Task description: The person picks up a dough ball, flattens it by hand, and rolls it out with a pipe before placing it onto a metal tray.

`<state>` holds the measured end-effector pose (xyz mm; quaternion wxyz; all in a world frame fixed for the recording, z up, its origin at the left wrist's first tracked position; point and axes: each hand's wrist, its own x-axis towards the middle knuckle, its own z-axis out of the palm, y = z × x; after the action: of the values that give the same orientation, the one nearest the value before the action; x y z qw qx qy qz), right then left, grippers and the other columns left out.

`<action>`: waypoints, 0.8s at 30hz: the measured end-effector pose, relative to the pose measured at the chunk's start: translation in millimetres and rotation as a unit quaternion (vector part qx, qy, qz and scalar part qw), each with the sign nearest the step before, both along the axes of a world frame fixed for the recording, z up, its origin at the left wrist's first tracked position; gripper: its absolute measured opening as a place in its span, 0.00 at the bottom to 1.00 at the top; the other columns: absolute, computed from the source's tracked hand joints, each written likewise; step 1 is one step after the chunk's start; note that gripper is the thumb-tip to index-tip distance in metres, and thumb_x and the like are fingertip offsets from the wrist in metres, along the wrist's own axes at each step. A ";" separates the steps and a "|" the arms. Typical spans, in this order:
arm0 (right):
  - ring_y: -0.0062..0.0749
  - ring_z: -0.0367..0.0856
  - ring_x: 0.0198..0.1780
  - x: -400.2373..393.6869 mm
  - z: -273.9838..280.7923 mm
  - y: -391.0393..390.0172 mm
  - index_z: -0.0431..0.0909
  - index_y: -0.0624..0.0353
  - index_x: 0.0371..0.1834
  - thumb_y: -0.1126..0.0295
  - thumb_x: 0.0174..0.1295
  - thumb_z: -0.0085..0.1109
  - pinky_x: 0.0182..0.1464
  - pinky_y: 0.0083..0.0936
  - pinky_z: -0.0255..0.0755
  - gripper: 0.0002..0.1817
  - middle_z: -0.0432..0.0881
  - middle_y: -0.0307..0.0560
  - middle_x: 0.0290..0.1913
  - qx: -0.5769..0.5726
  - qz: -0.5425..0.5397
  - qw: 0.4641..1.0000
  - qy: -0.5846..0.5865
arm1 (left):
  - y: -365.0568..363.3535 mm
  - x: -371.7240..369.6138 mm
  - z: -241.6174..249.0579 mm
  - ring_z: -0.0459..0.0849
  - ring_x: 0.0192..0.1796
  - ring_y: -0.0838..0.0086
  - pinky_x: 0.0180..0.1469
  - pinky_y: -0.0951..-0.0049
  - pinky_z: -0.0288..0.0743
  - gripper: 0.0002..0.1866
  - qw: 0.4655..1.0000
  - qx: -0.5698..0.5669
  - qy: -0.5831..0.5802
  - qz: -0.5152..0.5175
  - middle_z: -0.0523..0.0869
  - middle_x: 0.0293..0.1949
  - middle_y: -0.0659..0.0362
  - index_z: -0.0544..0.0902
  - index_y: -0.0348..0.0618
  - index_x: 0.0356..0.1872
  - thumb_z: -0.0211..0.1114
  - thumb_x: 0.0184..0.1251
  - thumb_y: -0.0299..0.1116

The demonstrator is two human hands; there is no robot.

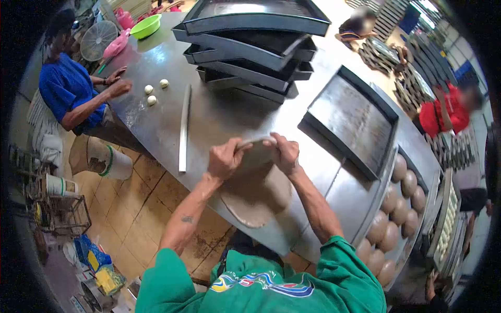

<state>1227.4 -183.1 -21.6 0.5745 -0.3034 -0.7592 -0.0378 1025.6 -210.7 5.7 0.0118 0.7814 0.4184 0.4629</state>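
Observation:
A flat, rounded sheet of brown dough (255,195) lies on the metal table near its front edge, its far part lifted off the surface. My left hand (224,158) pinches the raised far edge on the left side. On the right side of that same edge, my right hand (285,153) grips the dough with closed fingers. The lifted edge stretches between both hands. Left of the dough, a long pale rod (185,130) rests on the table.
Stacked dark trays (255,26) stand at the table's far side. An empty tray (355,120) lies to the right, near a tray of several brown dough balls (387,237). Small white balls (151,100) sit far left beside a person in blue (73,86). Other people are at the right.

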 end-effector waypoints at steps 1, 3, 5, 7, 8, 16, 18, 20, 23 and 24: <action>0.34 0.82 0.19 11.0 27.1 -16.6 0.78 0.69 0.40 0.75 0.58 0.67 0.20 0.28 0.73 0.10 0.82 0.49 0.23 0.013 -0.025 1.000 -0.007 | -10.4 6.3 25.6 0.83 0.22 0.60 0.21 0.64 0.73 0.09 0.999 0.031 0.004 -0.025 0.81 0.22 0.53 0.78 0.42 0.34 0.68 0.63 0.35; 0.29 0.80 0.17 29.4 83.4 -35.7 0.78 0.69 0.43 0.72 0.57 0.69 0.15 0.24 0.70 0.15 0.84 0.50 0.26 0.084 -0.041 0.996 -0.004 | -26.6 25.0 80.6 0.83 0.23 0.59 0.22 0.64 0.74 0.09 0.998 0.034 0.010 -0.043 0.82 0.23 0.52 0.79 0.42 0.36 0.68 0.63 0.35; 0.29 0.81 0.18 50.8 128.1 -51.3 0.77 0.68 0.44 0.68 0.59 0.68 0.15 0.25 0.71 0.16 0.83 0.50 0.25 0.110 -0.092 0.990 -0.005 | -33.1 48.7 120.8 0.83 0.23 0.58 0.23 0.65 0.74 0.09 0.996 0.051 0.004 -0.074 0.82 0.24 0.51 0.80 0.42 0.37 0.68 0.64 0.35; 0.28 0.80 0.19 74.4 169.8 -64.2 0.77 0.69 0.39 0.71 0.58 0.69 0.19 0.23 0.72 0.14 0.80 0.48 0.21 0.120 -0.133 0.984 -0.013 | -31.4 74.0 155.4 0.84 0.24 0.56 0.24 0.63 0.74 0.09 0.993 0.046 -0.006 -0.105 0.82 0.23 0.49 0.80 0.40 0.36 0.67 0.65 0.36; 0.28 0.80 0.19 89.8 187.2 -68.0 0.77 0.69 0.39 0.71 0.58 0.69 0.19 0.23 0.72 0.14 0.80 0.48 0.21 0.131 -0.150 0.980 -0.017 | -27.5 87.3 171.9 0.84 0.24 0.56 0.24 0.63 0.74 0.09 0.992 0.048 0.008 -0.114 0.82 0.23 0.48 0.80 0.40 0.36 0.66 0.65 0.35; 0.27 0.82 0.25 221.9 313.2 -57.4 0.74 0.60 0.44 0.65 0.64 0.61 0.20 0.22 0.80 0.12 0.80 0.45 0.31 0.279 -0.302 0.874 -0.259 | 55.5 220.6 275.0 0.84 0.22 0.68 0.27 0.69 0.76 0.15 0.963 0.126 0.043 -0.234 0.82 0.20 0.51 0.80 0.37 0.41 0.63 0.69 0.41; 0.33 0.83 0.26 259.7 322.2 -38.2 0.76 0.61 0.44 0.70 0.59 0.67 0.24 0.28 0.77 0.13 0.83 0.48 0.29 0.234 -0.267 0.907 -0.226 | 90.7 259.5 284.7 0.86 0.24 0.63 0.29 0.65 0.77 0.18 0.952 0.138 0.058 -0.267 0.84 0.22 0.50 0.80 0.38 0.42 0.60 0.71 0.46; 0.34 0.83 0.25 283.6 324.7 -32.3 0.76 0.61 0.44 0.70 0.60 0.67 0.24 0.28 0.76 0.13 0.82 0.48 0.29 0.195 -0.312 0.900 -0.235 | 117.3 295.4 292.1 0.86 0.26 0.61 0.29 0.63 0.78 0.19 0.937 0.164 0.067 -0.301 0.85 0.24 0.49 0.80 0.38 0.43 0.60 0.71 0.47; 0.40 0.82 0.24 315.7 315.3 -9.3 0.76 0.61 0.43 0.67 0.62 0.65 0.23 0.32 0.75 0.12 0.82 0.51 0.29 0.202 -0.385 0.853 -0.288 | 159.2 346.7 291.3 0.87 0.27 0.58 0.31 0.60 0.79 0.19 0.911 0.204 0.067 -0.352 0.85 0.25 0.48 0.79 0.40 0.44 0.59 0.71 0.48; 0.42 0.82 0.24 323.6 311.3 -3.3 0.76 0.61 0.42 0.66 0.63 0.64 0.23 0.32 0.75 0.12 0.82 0.51 0.30 0.171 -0.399 0.862 -0.262 | 171.7 362.0 289.0 0.86 0.30 0.55 0.33 0.58 0.78 0.18 0.905 0.201 0.070 -0.370 0.85 0.26 0.48 0.80 0.43 0.44 0.58 0.71 0.49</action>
<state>1551.0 -186.5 289.7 0.3327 -0.4565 -0.6773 -0.4714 1387.6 -39.0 294.7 -0.0044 0.8960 -0.0026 0.4440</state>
